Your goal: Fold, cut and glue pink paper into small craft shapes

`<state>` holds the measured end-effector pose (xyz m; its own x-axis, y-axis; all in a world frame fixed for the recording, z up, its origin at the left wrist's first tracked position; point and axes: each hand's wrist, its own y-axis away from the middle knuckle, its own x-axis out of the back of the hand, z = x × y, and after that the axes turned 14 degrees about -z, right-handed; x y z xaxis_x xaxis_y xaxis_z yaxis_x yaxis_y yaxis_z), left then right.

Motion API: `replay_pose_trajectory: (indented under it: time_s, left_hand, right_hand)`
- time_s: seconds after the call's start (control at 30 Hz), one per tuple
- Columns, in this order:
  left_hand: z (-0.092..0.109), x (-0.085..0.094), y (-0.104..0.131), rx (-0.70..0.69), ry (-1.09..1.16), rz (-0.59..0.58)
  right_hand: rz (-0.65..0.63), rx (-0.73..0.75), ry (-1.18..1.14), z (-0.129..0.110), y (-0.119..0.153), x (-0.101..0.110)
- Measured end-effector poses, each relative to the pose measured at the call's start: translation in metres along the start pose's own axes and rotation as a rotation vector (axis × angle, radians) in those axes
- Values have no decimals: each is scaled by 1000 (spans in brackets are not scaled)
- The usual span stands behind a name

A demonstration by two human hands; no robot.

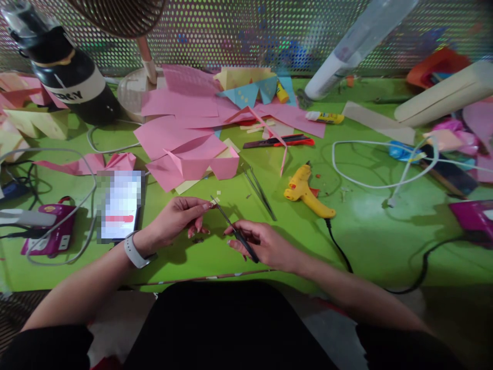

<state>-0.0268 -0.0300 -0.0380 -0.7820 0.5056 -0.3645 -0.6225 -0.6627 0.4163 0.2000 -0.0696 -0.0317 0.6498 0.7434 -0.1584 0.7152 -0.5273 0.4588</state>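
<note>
My right hand (pixel 265 244) is closed round the dark handles of a pair of scissors (pixel 239 234), whose blades point up and to the left. The blade tips end close to the fingertips of my left hand (pixel 187 213). Thumb and forefinger of that hand are pinched on a tiny pale piece (pixel 214 202), perhaps paper; its exact shape is too small to tell. Beyond the scissors lie metal tweezers (pixel 260 192). To the right of them rests a yellow glue gun (pixel 308 191) with a black cord.
Pink paper sheets (pixel 185 133) spread across the middle of the green table (pixel 215 262). Behind the tweezers lies a red-and-black cutter knife (pixel 279 141), with a glue stick (pixel 324 117) further right. A phone (pixel 121 205), a black bottle (pixel 73 72) and a purple power strip (pixel 54 228) stand left.
</note>
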Motion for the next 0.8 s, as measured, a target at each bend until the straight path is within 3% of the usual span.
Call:
replay_pose_trajectory:
  time_s: [0.8]
  left_hand:
    - [5,-1,-1,27,56,44]
  right_hand:
    - [20,22,-69,4,-2,1]
